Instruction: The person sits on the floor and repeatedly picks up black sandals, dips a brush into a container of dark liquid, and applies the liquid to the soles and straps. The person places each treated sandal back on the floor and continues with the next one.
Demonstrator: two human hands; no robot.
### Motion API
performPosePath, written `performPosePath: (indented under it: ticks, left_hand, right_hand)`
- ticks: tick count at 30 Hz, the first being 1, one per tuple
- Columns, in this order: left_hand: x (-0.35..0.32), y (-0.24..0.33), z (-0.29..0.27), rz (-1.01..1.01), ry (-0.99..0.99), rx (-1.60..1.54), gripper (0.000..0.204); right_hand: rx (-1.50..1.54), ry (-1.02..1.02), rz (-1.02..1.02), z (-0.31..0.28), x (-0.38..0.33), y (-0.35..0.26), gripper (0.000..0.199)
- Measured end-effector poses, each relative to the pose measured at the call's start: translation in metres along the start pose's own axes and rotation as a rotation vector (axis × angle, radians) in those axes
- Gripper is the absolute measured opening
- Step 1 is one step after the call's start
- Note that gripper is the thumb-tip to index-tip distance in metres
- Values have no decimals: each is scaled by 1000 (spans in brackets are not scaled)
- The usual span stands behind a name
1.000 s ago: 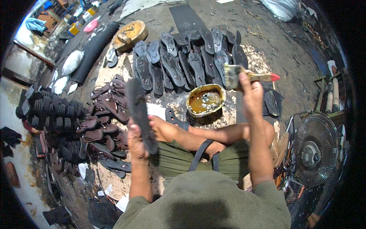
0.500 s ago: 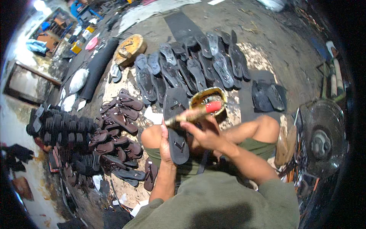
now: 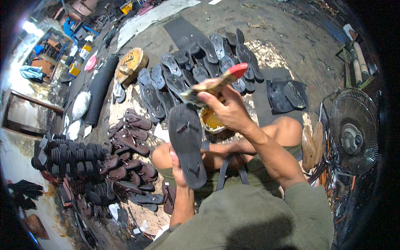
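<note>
My left hand (image 3: 178, 170) grips a dark sandal sole (image 3: 186, 143) by its left edge and holds it upright over my lap. Strap pieces show at slots near both ends of the sole. In my right hand (image 3: 227, 106) is a paintbrush (image 3: 221, 83) with a red handle end. Its bristles hang just above the far end of the sole, apart from it as far as I can see. Behind the sole, below my right hand, stands a round container (image 3: 213, 121) with amber liquid, partly hidden by the hand.
Rows of dark soles (image 3: 166, 79) lie beyond my knees. To the left are a heap of brown sandals (image 3: 133, 129) and stacked black soles (image 3: 71, 156). A round wooden block (image 3: 132, 64) sits far left. On the right stands a fan (image 3: 354, 131), near more dark pieces (image 3: 286, 96).
My right hand has lifted the paintbrush up and away from the sole, its handle now tilted higher. The sole has shifted slightly left and nearer. The whole view has turned a little.
</note>
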State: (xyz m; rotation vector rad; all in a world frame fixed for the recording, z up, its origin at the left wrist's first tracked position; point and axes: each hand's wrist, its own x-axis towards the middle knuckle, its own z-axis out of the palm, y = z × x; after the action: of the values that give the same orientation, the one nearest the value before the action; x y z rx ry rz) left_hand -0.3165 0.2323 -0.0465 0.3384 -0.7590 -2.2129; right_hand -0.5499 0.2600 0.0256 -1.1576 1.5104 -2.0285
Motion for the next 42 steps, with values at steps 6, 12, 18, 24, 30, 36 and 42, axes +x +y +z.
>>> performPosePath:
  ticks: [6,12,18,24,30,36,42]
  left_hand:
    - [40,5,32,71,125,-211,54]
    - [80,20,4,42,245,-136,51]
    - [77,-11,9,-159,167,-206,50]
    - [91,-28,-50,-372,125,-501,53]
    - [158,-49,-51,-312,177,-252,53]
    - [285,-72,-39,-280,356,40,56]
    - [194,-10,-48,-162,245,216,49]
  right_hand:
    - [-360,-241,-392,17,-38,18,26]
    - [15,-418,175,21,-120,-13,22]
    - [-126,-309,-153,21,-66,38,21]
    - [-73,-283,-250,17,-64,26,17]
    - [-203,-182,229,-42,-127,-20,21]
    - [-190,95,194,-75,-106,-40,22]
    - [-252,205,249,-83,-115,4,28]
